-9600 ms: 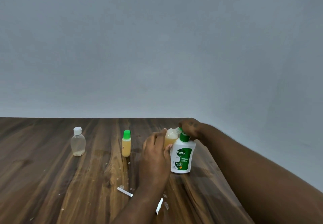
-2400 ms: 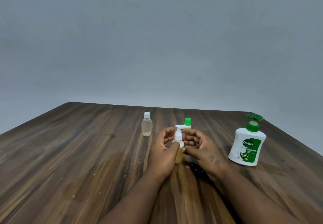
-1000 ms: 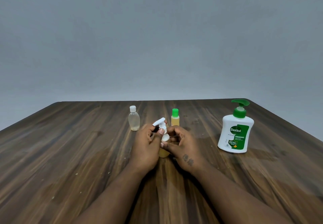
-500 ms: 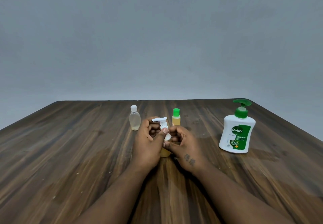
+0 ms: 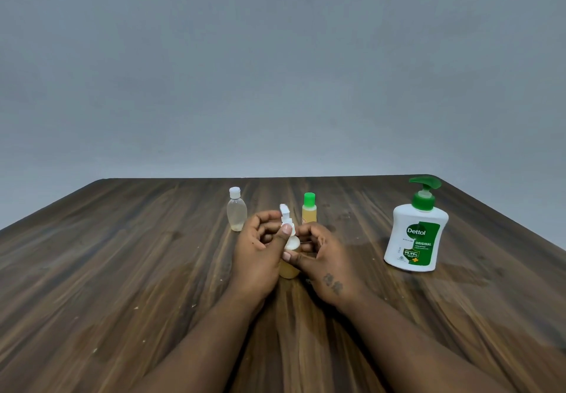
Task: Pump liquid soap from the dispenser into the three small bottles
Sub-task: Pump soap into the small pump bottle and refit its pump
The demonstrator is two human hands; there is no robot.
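Far to the left of the pump bottle (image 5: 289, 270) stands the clear bottle (image 5: 236, 213) with its white cap on. It looks almost see-through, so I cannot tell how much soap is in it.

Next comes my left hand (image 5: 255, 254). Its fingers curl around the white top (image 5: 284, 213) of the pump bottle, and my thumb presses on the neck. I think I hold it this way so I can twist the top on tight.

The pump bottle stands on the table (image 5: 122, 270), right between my two hands. It has yellow soap inside.

Just behind the pump bottle is the yellow bottle (image 5: 309, 213) with a green cap. It looks full and closed.

My right hand (image 5: 327, 267) grips the round body of the pump bottle. I think this stops it from spinning or tipping. So both hands are close together, clamped on this one bottle.

Well to the right of the pump bottle stands the big soap dispenser (image 5: 415, 236), alone and upright. Nothing lies between it and my hands, so reaching it should be easy. The two bottles behind are close, and I could knock them with my fingers.
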